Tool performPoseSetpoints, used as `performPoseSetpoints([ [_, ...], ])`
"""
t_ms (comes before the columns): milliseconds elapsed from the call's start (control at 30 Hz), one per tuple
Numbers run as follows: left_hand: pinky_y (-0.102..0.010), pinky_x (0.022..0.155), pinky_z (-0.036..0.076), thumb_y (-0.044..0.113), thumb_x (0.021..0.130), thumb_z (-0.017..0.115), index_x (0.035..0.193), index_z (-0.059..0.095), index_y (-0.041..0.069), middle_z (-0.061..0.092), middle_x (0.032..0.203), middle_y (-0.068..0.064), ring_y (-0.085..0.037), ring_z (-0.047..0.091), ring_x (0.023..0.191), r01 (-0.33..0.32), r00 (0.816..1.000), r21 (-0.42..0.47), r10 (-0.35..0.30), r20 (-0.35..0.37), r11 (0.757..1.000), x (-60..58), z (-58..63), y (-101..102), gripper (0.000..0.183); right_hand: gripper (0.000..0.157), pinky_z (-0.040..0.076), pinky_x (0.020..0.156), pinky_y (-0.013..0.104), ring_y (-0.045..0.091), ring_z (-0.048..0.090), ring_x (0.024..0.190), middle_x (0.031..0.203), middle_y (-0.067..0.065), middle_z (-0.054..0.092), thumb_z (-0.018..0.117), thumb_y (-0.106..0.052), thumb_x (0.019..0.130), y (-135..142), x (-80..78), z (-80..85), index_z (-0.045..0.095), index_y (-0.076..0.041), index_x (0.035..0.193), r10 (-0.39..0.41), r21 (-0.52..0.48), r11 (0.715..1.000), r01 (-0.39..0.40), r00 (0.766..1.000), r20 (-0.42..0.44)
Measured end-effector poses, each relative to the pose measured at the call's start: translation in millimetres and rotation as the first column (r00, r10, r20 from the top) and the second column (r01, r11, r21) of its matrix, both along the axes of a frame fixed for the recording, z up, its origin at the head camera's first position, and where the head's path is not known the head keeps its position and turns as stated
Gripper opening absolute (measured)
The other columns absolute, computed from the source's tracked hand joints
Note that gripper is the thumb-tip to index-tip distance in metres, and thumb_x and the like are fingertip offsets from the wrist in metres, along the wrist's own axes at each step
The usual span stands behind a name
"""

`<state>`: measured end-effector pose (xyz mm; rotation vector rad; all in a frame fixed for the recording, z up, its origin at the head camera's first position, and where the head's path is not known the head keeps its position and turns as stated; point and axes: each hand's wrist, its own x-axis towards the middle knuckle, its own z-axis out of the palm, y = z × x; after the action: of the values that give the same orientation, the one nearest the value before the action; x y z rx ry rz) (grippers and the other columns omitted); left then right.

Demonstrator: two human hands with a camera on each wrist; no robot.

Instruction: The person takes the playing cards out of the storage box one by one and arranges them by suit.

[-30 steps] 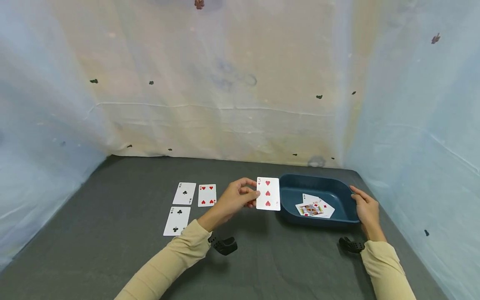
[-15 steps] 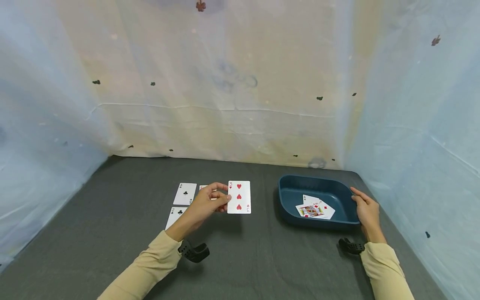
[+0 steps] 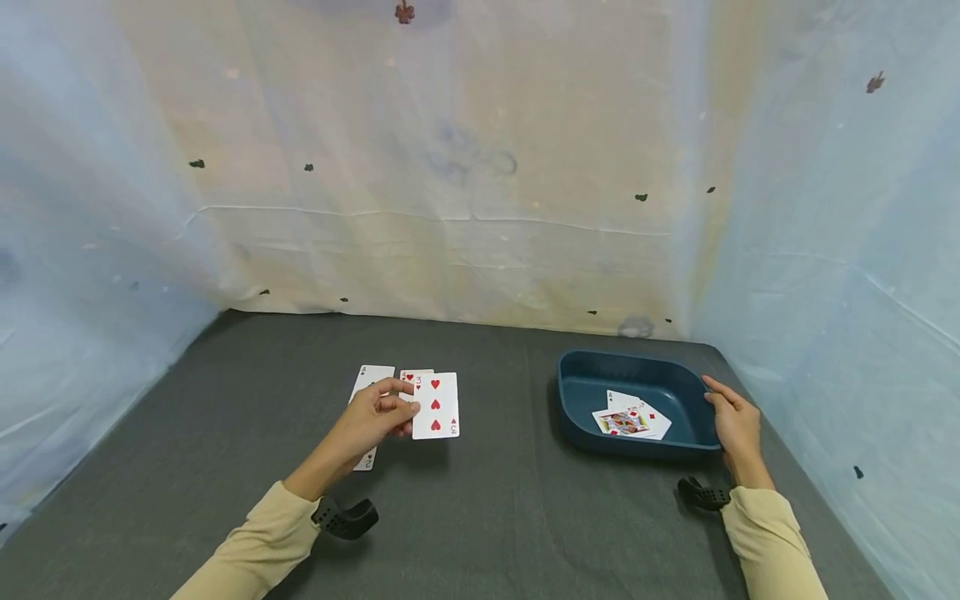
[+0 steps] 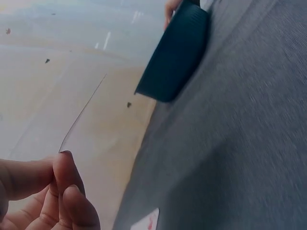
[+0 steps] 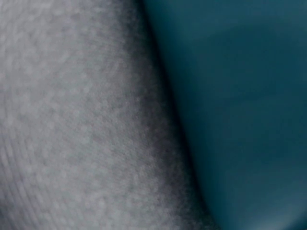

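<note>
My left hand (image 3: 372,419) pinches the three of hearts (image 3: 436,406) by its left edge, above the table. In the left wrist view that card (image 4: 82,114) shows edge-on, as a thin line. Behind my hand lie the ace of clubs (image 3: 374,374) and the four of hearts (image 3: 407,374), both partly covered. A corner of the two of clubs (image 3: 366,461) peeks out below. My right hand (image 3: 737,427) holds the right end of a dark blue tray (image 3: 637,448), thumb at the rim. The right wrist view has only the tray's wall (image 5: 244,105) and cloth, no fingers.
Inside the tray lie several overlapping cards, a face card (image 3: 625,420) on top. Dark grey cloth covers the table (image 3: 495,517). Pale hanging sheets (image 3: 465,275) enclose its back and sides.
My left hand has carried the three of hearts leftward from beside the tray to the laid-out cards, now covering part of them. My right hand and the tray have stayed in place.
</note>
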<state>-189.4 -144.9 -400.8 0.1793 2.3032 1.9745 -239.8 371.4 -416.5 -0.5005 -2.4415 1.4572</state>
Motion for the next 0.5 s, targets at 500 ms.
performPoseSetpoints([
  [500,-0.030,0.054,0.050,0.004,0.088,0.069,0.109,0.056,-0.004,0.064,0.068,-0.006,-0.022,0.061,0.060,0.022,1.000,-0.208,-0.021,0.009,0.978,9.8,-16.6,-17.6,0.025,0.045,0.030,0.094,0.045,0.031,0.038,0.122,0.150,0.015,0.036,0.038,-0.028,0.104,0.2,-1.0,-1.9,0.046,-0.008,0.144,-0.012,-0.034,0.999,0.011,1.000,-0.010],
])
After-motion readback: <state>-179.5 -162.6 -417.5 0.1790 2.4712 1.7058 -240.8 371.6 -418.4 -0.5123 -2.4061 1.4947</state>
